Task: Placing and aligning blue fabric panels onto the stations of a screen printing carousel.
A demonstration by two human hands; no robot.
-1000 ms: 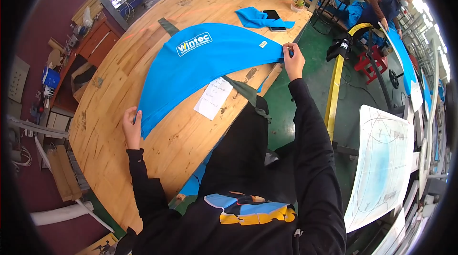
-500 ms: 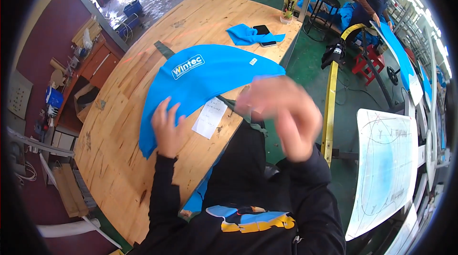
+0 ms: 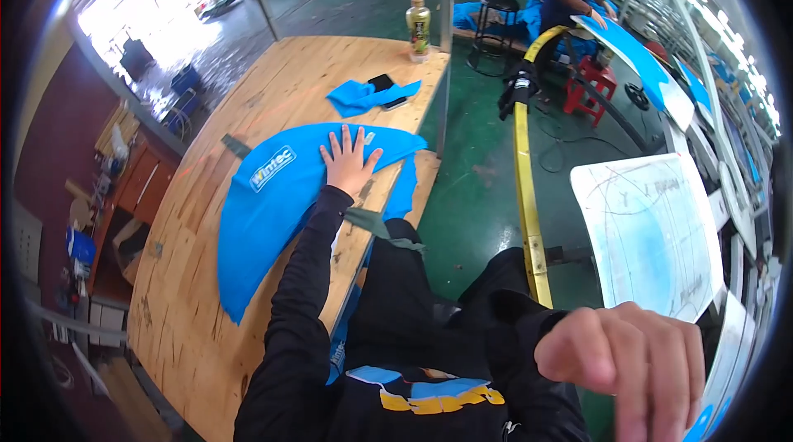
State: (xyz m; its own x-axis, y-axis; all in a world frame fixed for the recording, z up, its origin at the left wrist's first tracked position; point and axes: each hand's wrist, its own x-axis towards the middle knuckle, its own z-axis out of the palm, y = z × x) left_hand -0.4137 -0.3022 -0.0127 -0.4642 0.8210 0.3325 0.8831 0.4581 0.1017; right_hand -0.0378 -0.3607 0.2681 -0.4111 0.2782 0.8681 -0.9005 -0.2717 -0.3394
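We have the blue fabric panel [image 3: 264, 219] lying across the middle of the wooden table [image 3: 186, 343], its curved edge toward the far left and its right tip by the table's right edge. Our left hand [image 3: 348, 167] rests on the panel's right part, fingers spread apart and pinching nothing. Our right hand [image 3: 632, 363] is at the near right, well apart from the panel, its fingers curled down; we cannot tell whether they close on anything. We judge the step in hand to be steadying the panel flat with one palm. To us, the next move calls for light, even pressure, so that the thin cloth neither slides nor wrinkles over the green strap [image 3: 373, 225] at the near edge
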